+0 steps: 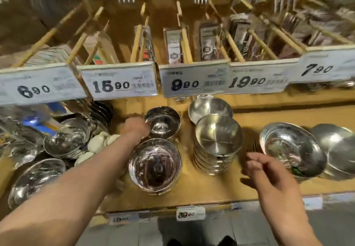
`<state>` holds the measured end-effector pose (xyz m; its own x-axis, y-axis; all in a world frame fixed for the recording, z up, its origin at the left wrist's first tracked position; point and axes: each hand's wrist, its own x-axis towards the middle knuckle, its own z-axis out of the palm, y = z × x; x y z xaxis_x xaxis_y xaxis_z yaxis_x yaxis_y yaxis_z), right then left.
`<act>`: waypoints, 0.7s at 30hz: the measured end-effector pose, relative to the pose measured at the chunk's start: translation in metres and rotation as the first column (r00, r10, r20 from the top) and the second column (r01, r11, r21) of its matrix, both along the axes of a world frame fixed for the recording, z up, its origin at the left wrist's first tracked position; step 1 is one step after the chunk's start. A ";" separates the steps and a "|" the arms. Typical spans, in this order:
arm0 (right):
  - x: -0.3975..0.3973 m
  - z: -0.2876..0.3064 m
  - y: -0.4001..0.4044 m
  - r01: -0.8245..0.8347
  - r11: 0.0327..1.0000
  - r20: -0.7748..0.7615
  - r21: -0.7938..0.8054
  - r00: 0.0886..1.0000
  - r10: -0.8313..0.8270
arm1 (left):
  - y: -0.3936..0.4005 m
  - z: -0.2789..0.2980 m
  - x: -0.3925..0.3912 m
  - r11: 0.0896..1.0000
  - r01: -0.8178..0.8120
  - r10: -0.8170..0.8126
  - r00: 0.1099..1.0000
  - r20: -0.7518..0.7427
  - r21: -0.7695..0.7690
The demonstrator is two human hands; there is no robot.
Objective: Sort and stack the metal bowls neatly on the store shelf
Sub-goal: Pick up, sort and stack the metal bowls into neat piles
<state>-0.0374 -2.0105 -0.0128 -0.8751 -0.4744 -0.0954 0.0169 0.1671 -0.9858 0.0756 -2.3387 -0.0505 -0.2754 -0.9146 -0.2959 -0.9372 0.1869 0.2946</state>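
Head view. Left hand (137, 127) reaches to the rear of the wooden shelf (211, 186); fingers sit at the left rim of the rear bowl (163, 122). They look closed on that rim, but blur hides the fingertips: cannot tell for certain. Rear bowl is upright, mouth up, directly behind the front bowl (155, 164), the two near or touching. Bowl is round, so no long axis; the rim is the only hold. From the grip, the bowl body lies to the right.

Right hand (263, 167) hangs over the shelf front, fingers loosely curled, holding nothing. It is between the stack (218, 143) and the tilted bowl (292, 147), close to the latter.

Judgement: left hand is far nearer the rear bowl; likely lifting it toward a matching pile.
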 end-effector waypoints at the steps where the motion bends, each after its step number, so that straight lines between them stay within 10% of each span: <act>1: 0.001 -0.001 0.002 0.008 1.000 0.000 0.004 1.000 -0.008 | -0.004 -0.005 0.000 1.000 -0.005 0.005 1.000 0.026 0.020; 21: -0.049 0.050 0.006 -0.063 0.997 -0.046 0.053 0.997 0.065 | -0.009 0.065 0.023 0.893 -0.254 0.397 0.835 -0.382 0.372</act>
<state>-0.0869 -2.0045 0.0368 -0.8473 -0.5251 -0.0801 -0.0422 0.2168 -0.9753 0.0987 -2.3479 0.0140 -0.1419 -0.8625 -0.4858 -0.6859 -0.2682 0.6765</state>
